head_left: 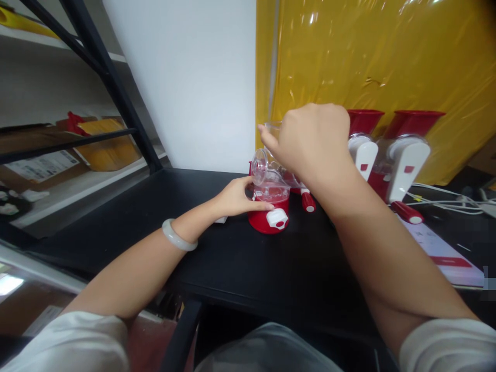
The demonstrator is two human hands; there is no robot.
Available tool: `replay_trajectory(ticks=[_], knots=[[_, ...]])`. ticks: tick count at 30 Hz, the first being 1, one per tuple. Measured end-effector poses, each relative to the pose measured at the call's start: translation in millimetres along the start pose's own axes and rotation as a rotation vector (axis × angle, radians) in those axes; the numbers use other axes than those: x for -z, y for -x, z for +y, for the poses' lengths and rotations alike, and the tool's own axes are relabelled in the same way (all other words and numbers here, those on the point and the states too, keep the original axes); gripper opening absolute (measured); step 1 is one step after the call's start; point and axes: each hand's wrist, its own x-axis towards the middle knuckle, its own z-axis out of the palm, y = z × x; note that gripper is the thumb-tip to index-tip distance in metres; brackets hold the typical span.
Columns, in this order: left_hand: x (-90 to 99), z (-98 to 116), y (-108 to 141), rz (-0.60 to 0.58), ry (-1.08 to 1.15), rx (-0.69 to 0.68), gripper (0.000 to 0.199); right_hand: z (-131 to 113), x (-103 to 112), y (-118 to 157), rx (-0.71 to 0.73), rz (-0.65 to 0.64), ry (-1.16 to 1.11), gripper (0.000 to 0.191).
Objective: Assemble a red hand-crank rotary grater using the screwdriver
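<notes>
A rotary grater with a clear plastic body and a red suction base stands upright on the black table. On the front of the base is a white knob with a red centre. My left hand is closed around the left side of the base, thumb lying across its front. Above, my right hand is closed over the top of the clear body. Its fingers are mostly hidden behind the back of the hand, with a clear rim showing beside the thumb. A red-ended handle shows just right of the base.
Two assembled graters with red hoppers and white cranks stand at the right. Near them lie a printed box or sheet and white cables. Shelves with cartons are on the left; yellow plastic sheeting hangs behind.
</notes>
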Motion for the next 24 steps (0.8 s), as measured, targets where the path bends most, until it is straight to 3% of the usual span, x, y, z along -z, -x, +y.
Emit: replay_trajectory(ticks=[5,17,24], knots=[[0.2,-3,0,-0.019,0.004,-0.027,0.061,0,-7,-1,-0.019,0.01,-0.12,0.051],[1.7,-4,3,0.027,-0.041,-0.043,0.068,-1,-5,-4,-0.022,0.116,-0.097,0.062],[8.6,6,4,0.021,0.032,0.025,0.058,10,11,-9,-0.075,0.0,-0.18,0.077]])
